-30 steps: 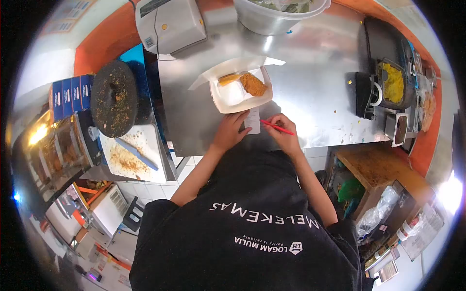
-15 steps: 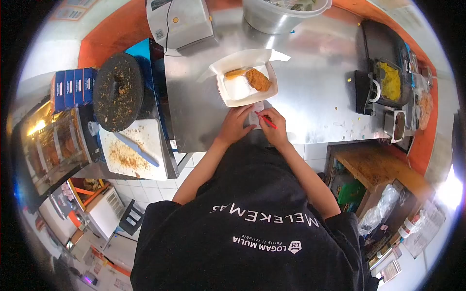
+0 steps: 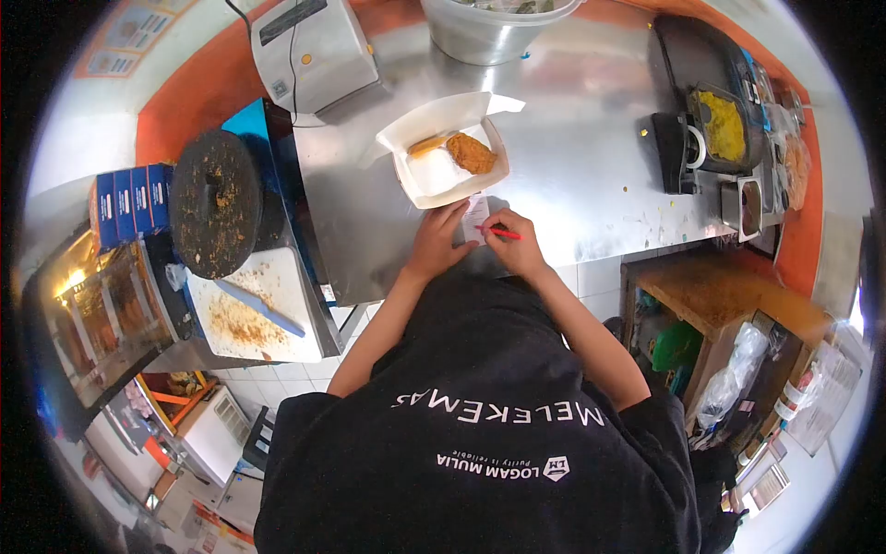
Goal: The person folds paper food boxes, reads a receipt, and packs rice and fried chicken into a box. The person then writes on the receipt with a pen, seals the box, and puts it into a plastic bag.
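A red pen is gripped in my right hand, its tip on a narrow printed paper slip. My left hand lies flat with fingers apart on the metal counter, at the slip's left edge. Just beyond both hands stands an open white paper box. Inside it are a piece of fried chicken and a smaller golden piece that I cannot identify.
A grey-white machine and a large bucket stand at the counter's back. Leftward, a knife lies on a crumb-covered cutting board, near a round black lid. Rightward are a tray of yellow food and a metal container.
The camera view has shifted and turned slightly, so the counter things appear further left. The pen in my right hand sits lower along the slip and is tilted flatter. My left hand stays beside it.
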`<state>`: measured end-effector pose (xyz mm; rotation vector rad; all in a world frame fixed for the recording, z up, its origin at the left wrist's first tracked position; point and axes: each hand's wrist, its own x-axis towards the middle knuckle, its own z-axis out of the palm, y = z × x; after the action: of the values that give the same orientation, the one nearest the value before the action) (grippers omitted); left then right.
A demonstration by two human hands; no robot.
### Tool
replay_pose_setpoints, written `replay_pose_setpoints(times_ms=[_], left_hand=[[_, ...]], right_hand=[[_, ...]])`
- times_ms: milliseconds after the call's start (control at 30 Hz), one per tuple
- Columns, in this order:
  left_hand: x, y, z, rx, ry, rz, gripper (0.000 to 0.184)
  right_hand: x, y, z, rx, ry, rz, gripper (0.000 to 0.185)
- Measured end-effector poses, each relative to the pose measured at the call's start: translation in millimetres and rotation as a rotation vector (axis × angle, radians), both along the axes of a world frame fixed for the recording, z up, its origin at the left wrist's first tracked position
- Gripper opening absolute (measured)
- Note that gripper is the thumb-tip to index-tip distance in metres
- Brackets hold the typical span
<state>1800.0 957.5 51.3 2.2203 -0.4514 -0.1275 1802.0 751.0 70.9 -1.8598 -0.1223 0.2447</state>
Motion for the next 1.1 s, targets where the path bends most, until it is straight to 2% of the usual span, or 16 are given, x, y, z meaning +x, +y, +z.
replay_pose_setpoints(times_ms=[133,200,233,300,433,500,600,633,733,767,833,900,967,1033,1067,1100], left_hand=[[0.5,1.8,3.2,0.072,0.049,-0.076,0.07],[-3.8,6.7,4.7,0.088,0.098,-0.175,0.061],[-4.5,8.9,8.6,0.049,-0.017,-0.144,0.058],[1.4,13.9,40.5,-0.027,-0.247,-0.085,0.052],[51.2,17.9,137.0,0.077,-0.51,0.534,0.048],[72.9,29.8,140.8,-0.036,-0.293,0.551,0.057],[85.9,53.5,133.5,0.103,-0.01,0.342,0.077],[78.9,57.9,127.1,0.21,0.069,0.238,0.084],[43.5,53.4,110.0,0.412,-0.181,0.139,0.102],[35.9,48.5,99.1,0.296,-0.055,0.17,0.103],[26.0,37.2,77.0,0.066,0.199,0.226,0.106],[30.3,30.6,61.7,-0.075,0.178,0.226,0.106],[31.4,30.5,47.2,-0.192,0.204,0.213,0.106],[34.5,35.7,54.1,-0.149,0.15,0.226,0.097],[37.8,38.0,58.4,-0.13,0.12,0.231,0.093],[41.1,40.2,61.1,-0.291,0.194,0.289,0.09]], right_hand=[[5.1,-13.0,7.9,-0.145,-0.168,-0.046,0.028],[10.7,-15.8,23.6,-0.393,-0.183,-0.085,0.042],[17.6,-17.9,31.9,-0.518,-0.193,-0.105,0.049],[40.0,-22.1,49.3,-0.518,-0.171,-0.084,0.06],[116.5,0.2,119.7,-0.484,-0.511,-0.099,0.062],[147.6,11.6,131.3,-0.361,-0.591,-0.045,0.07],[172.3,11.7,117.8,-0.515,-0.175,0.25,0.081],[170.4,3.0,115.2,-0.6,-0.167,0.322,0.085],[127.9,-3.5,97.9,-0.794,-0.13,0.455,0.1],[112.5,-4.4,86.3,-0.826,-0.124,0.44,0.106],[98.6,-0.7,58.0,-0.594,-0.089,0.382,0.107],[92.6,1.1,39.7,-0.242,-0.131,0.24,0.106],[91.7,3.5,30.4,-0.18,-0.142,0.19,0.095],[94.7,0.9,31.4,-0.095,-0.091,0.152,0.088],[95.5,-1.6,43.7,-0.105,-0.048,0.14,0.075],[97.8,-3.1,59.4,-0.05,0.028,0.107,0.072]])
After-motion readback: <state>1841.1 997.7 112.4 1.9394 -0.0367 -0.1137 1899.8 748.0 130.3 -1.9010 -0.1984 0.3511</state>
